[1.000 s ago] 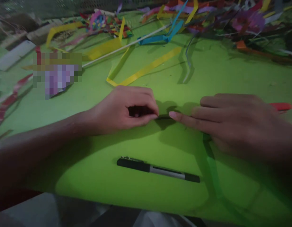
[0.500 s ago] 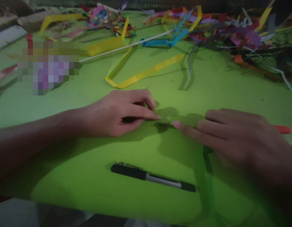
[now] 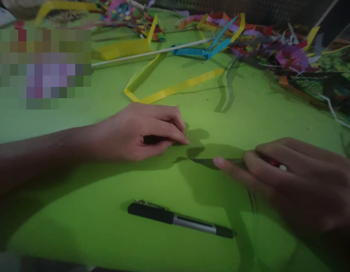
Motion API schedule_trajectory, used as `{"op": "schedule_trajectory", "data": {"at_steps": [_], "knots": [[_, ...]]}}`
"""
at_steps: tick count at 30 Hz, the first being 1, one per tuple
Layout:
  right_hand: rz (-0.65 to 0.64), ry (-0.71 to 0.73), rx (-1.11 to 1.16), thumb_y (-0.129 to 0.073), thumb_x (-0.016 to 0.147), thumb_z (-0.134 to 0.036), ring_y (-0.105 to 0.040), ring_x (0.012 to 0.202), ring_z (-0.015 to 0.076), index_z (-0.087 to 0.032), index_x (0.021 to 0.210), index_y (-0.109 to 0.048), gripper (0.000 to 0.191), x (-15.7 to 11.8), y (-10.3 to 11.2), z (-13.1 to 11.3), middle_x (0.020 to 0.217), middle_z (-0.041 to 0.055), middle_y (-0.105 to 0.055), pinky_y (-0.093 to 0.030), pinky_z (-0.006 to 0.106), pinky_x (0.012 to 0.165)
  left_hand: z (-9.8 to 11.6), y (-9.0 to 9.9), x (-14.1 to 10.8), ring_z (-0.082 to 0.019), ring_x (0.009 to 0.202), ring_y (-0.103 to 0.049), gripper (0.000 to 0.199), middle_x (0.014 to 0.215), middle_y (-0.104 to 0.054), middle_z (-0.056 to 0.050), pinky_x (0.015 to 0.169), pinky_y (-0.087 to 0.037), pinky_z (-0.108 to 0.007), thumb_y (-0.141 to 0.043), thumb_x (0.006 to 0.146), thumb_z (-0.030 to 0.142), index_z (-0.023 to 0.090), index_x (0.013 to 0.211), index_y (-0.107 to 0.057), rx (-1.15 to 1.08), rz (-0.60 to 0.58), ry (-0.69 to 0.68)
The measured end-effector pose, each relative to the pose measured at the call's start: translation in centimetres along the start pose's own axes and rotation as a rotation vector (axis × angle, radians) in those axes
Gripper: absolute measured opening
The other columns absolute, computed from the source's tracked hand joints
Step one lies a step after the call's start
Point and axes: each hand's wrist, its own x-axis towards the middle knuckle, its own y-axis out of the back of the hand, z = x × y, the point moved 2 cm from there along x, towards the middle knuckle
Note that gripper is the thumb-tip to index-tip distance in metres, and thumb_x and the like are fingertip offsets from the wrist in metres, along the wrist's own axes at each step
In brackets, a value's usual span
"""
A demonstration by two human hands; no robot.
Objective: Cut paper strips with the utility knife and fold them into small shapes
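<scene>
My right hand grips a knife whose dark blade lies low over the green tabletop, its tip pointing left. The index finger is stretched along the blade, and a bit of red handle shows between the fingers. Just left of the tip, my left hand rests on the tabletop with thumb and fingers drawn together in a pinch. Whatever is at those fingertips is too small to name. A black and silver pen lies in front of both hands. Beneath my right hand, a thin dark strip hangs toward the near edge.
Beyond my hands lie a folded yellow strip, a blue strip and a thin white stick. Tangled coloured strips heap up at the back right. A woven multicoloured piece lies at the back; a blurred-out patch covers the left.
My right hand has shifted slightly right and toward me, turning the knife so that more of the blade's side shows. My left hand stays nearly in place. The view has tilted slightly.
</scene>
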Motion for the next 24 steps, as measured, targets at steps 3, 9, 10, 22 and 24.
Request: {"op": "schedule_trajectory", "data": {"at_steps": [3,9,10,22,24], "knots": [[0.004,0.016,0.02,-0.066,0.11,-0.011,-0.056,0.072,0.018,-0.02,0.123,-0.08,0.022,-0.4,-0.1,0.2,0.08,-0.001,-0.07,-0.036,0.037,0.065,0.1,0.0,0.1,-0.017,0.092,-0.076,0.035,0.112,-0.081,-0.004,0.077,-0.064,-0.028,-0.056,0.106,0.016,0.033,0.121,-0.083,-0.001,0.001,0.01],[-0.099,-0.016,0.145,-0.046,0.11,-0.003,-0.054,0.07,0.0197,-0.018,0.146,-0.068,0.044,-0.8,-0.8,0.9,0.082,-0.001,-0.07,-0.035,0.036,0.064,0.3,0.4,0.8,-0.017,0.087,-0.073,0.042,0.115,-0.077,-0.005,0.068,-0.061,-0.027,-0.058,0.101,0.012,0.035,0.125,-0.083,-0.015,-0.117,-0.023],[-0.104,-0.016,0.144,-0.046,0.11,-0.002,-0.053,0.069,0.0194,-0.019,0.146,-0.068,0.045,-0.9,-0.8,0.9,0.079,-0.0016,-0.068,-0.034,0.036,0.063,0.4,0.5,0.9,-0.017,0.086,-0.072,0.042,0.116,-0.077,-0.005,0.067,-0.06,-0.027,-0.058,0.101,0.012,0.036,0.126,-0.083,-0.01,-0.133,-0.026],[0.002,-0.064,0.15,-0.065,0.114,-0.021,-0.058,0.068,0.0159,-0.025,0.094,-0.082,0.026,0.3,-0.2,0.5,0.073,-0.0031,-0.07,-0.044,0.034,0.067,0.3,-0.6,0.0,-0.016,0.09,-0.063,0.043,0.123,-0.07,-0.005,0.074,-0.054,-0.026,-0.051,0.104,0.009,0.03,0.129,-0.08,0.113,-0.104,-0.1],[-0.034,-0.197,0.19,-0.059,0.118,-0.031,-0.055,0.061,0.0136,-0.025,0.077,-0.079,0.046,0.7,-0.4,0.5,0.069,-0.0021,-0.066,-0.045,0.032,0.065,0.4,-0.5,0.0,-0.014,0.09,-0.062,0.043,0.125,-0.069,-0.005,0.076,-0.052,-0.025,-0.051,0.107,0.009,0.029,0.132,-0.079,0.1,-0.108,-0.109]]}}
